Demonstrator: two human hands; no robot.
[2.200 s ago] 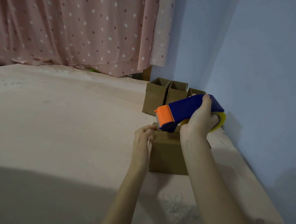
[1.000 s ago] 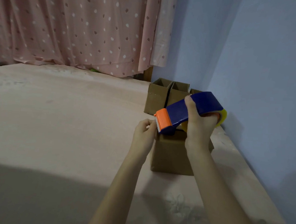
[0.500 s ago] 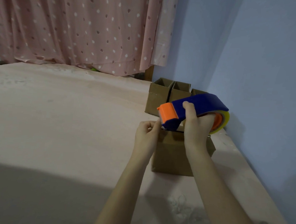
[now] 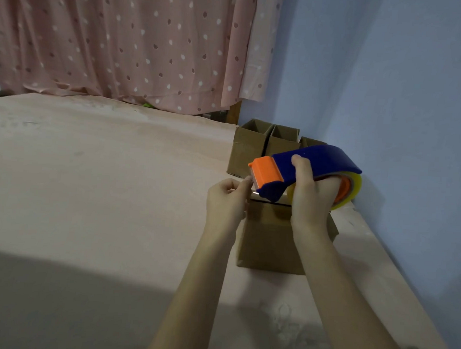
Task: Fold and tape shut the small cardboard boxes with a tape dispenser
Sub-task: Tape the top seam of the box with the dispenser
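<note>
The head view shows the right hand [image 4: 310,195] wrapped around the blue and orange tape dispenser [image 4: 305,173], its grip clamped on the body with the thumb over the top, held just above the closed cardboard box [image 4: 270,238] on the pink-covered surface [image 4: 102,180]. The left hand [image 4: 226,201] has its fingertips pinched together at the dispenser's orange cutter end, apparently on the loose tape end, though the clear tape itself is too faint to make out. To do this well, I judge the left hand should draw the tape end down over the box's near edge and press it flat, then the dispenser should run straight along the seam so both flaps are caught. Three more boxes [image 4: 252,148] stand open by the blue wall [image 4: 417,104]. Compared with two seconds ago, the dispenser sits a little higher and tilts more level, and the left hand has risen from the box edge to the cutter.
</note>
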